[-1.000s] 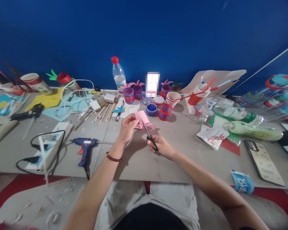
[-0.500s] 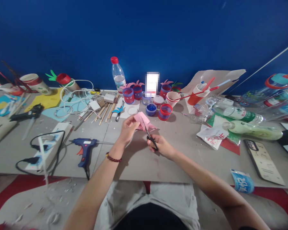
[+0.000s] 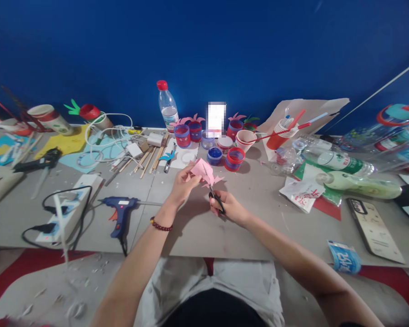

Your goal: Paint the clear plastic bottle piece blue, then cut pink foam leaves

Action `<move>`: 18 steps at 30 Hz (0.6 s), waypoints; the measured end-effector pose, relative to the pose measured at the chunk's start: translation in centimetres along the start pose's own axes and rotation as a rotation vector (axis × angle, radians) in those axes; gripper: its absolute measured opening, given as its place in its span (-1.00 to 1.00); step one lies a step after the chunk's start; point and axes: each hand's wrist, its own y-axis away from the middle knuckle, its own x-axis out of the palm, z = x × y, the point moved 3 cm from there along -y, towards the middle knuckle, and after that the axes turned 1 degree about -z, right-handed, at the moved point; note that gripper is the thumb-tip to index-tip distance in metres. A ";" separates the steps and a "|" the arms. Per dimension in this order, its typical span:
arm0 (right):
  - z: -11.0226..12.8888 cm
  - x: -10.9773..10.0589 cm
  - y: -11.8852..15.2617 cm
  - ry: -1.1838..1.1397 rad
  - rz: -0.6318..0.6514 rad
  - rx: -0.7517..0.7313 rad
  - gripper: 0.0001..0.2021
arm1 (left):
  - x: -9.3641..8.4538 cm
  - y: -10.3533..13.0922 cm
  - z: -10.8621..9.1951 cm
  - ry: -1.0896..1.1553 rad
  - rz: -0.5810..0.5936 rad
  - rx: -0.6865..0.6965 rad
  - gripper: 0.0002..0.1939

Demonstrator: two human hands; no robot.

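My left hand (image 3: 185, 185) pinches a piece of pink paper (image 3: 200, 168) by its left side, above the table. Pointed strips stick out at the paper's right end. In my right hand (image 3: 230, 208) is a pair of scissors (image 3: 217, 200) with black handles, fingers wrapped through the loops. The blades reach up and left into the paper's right part. Beyond the hands stand a red and blue painted cup (image 3: 234, 159) and an open jar of blue paint (image 3: 214, 156).
A blue glue gun (image 3: 122, 213) and a white power strip (image 3: 71, 206) lie to the left. A red-capped bottle (image 3: 168, 109) stands near the blue wall. On the right are several plastic bottles (image 3: 341, 161), a phone (image 3: 375, 229) and a blue wrapper (image 3: 343, 257).
The pink paper has turned slightly, and its pointed strips show more clearly at the right. The scissor blades sit a little lower in it. Both hands stay nearly in place.
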 end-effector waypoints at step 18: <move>0.0 -0.1 0.1 0.003 0.021 0.010 -0.48 | -0.1 -0.2 -0.3 -0.044 0.006 0.098 -0.87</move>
